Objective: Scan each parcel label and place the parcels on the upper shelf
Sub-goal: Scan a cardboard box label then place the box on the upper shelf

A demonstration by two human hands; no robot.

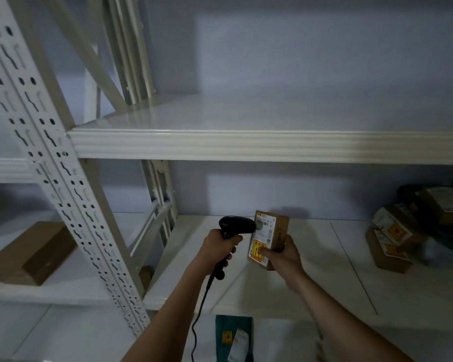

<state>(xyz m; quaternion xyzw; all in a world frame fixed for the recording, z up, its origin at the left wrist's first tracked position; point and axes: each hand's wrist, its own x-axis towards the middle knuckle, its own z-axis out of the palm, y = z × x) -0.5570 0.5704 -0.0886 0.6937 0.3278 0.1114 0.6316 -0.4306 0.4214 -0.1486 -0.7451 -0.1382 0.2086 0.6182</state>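
My right hand (280, 253) grips a small brown cardboard parcel (277, 232) upright above the lower shelf, its white barcode label and yellow sticker facing left. My left hand (220, 244) holds a black handheld scanner (236, 225) by its handle, the scanner's head almost touching the parcel's label. The scanner's cable (198, 317) hangs down past my left forearm. The upper shelf (246, 146) runs across the middle of the view, white and bare where I see it.
Several brown parcels (395, 239) with yellow stickers are piled at the right of the lower shelf (324, 278). A brown box (32, 252) lies in the left bay. A perforated white upright (63, 184) stands at left. A dark green parcel (234, 338) lies below.
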